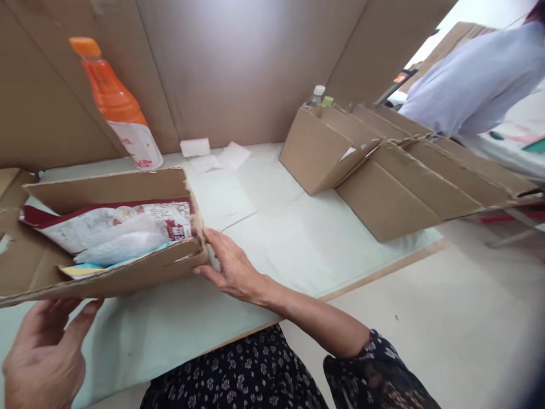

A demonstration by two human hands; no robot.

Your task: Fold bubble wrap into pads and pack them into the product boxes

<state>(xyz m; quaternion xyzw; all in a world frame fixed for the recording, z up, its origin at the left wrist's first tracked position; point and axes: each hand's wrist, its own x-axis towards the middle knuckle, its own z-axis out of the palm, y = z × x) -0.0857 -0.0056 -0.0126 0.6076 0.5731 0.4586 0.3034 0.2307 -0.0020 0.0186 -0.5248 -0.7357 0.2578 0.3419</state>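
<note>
An open cardboard box (140, 278) is on the left of the table, its near side slightly raised. Lying in it are a dark red and white printed bag (97, 224), a clear plastic package (128, 241) and a thin blue and yellow packet (89, 270). My right hand (234, 267) grips the box's near right corner, fingers along the end and thumb against the front side. At the near side, my left hand (51, 352) has its thumb and fingers at the lower edge; the fingertips are partly hidden beneath the cardboard.
Behind the box stands an orange drink bottle (123, 113). White paper pieces (213, 156) lie by the cardboard wall (251, 68). Several open cardboard boxes (392, 187) are lined up on the right, bottle tops (318, 91) showing in one. A person in a pale top (477, 79) is beyond.
</note>
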